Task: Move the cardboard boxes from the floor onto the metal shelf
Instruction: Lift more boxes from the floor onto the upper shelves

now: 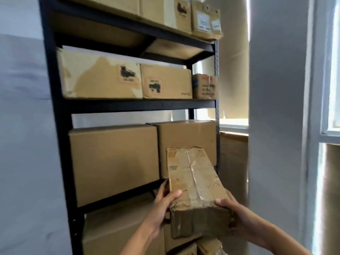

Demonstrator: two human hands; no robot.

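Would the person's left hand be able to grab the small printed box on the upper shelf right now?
Probably not. The left hand and the right hand both hold the taped box, so neither is free. The small printed box itself stands unblocked at its shelf's right end.

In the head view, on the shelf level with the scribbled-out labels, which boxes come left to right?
Wide torn-faced box → medium box with blacked-out label → small printed box, against the metal shelf's right post.
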